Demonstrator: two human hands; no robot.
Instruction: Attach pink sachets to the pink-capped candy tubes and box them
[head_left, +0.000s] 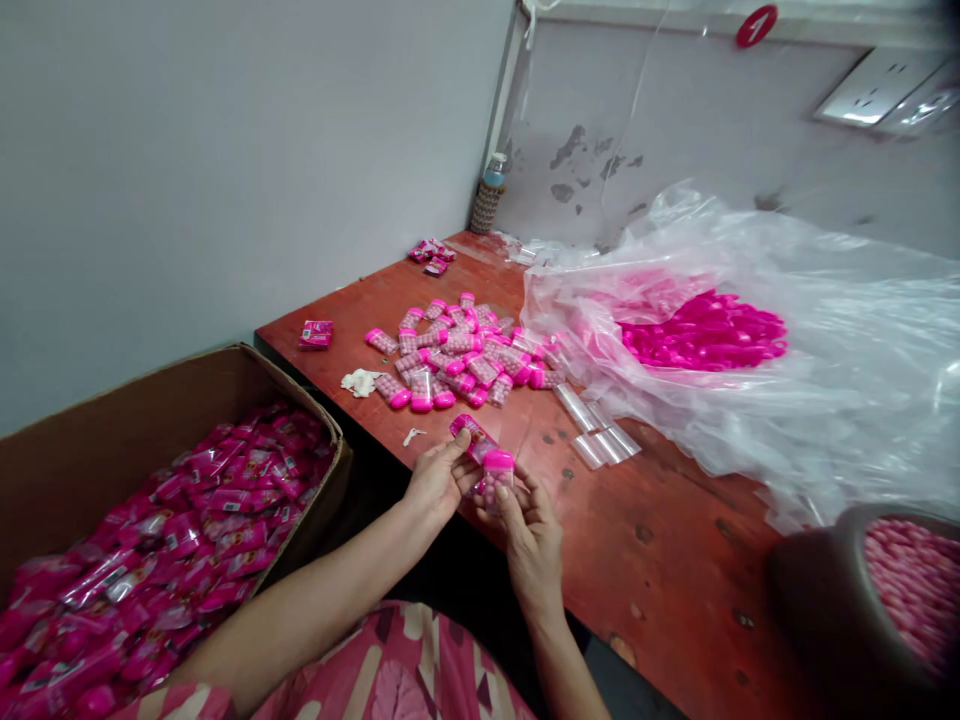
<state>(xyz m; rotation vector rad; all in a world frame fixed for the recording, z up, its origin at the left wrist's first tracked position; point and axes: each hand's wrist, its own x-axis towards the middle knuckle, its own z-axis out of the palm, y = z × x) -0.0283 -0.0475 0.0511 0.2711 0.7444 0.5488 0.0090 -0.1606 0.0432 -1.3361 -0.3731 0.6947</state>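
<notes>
Both hands work at table's near edge: R hand (531, 530) grips small pink-capped bottle (496, 478) upright in fingertips, L hand (437, 482) pinches pink wrapper (471, 436) right beside it, w/ the two items touching. Cardboard box (112, 430) of pink packets sits to the left, dark bucket (817, 600) of pink candy to the right. Further back on red table (675, 540) lie empty clear tubes (600, 430), then pile of filled bottles (465, 350), & clear plastic bag (825, 330) w/ pink caps.

Bare left forearm reaching in from 8 o'clock, left hand (437, 482) palm down with fingers (462, 440) pinched closed, right hand (529, 535) rising from 6 o'clock, back toward camera, fingers curled shut, both hands touching at frame centre
</notes>
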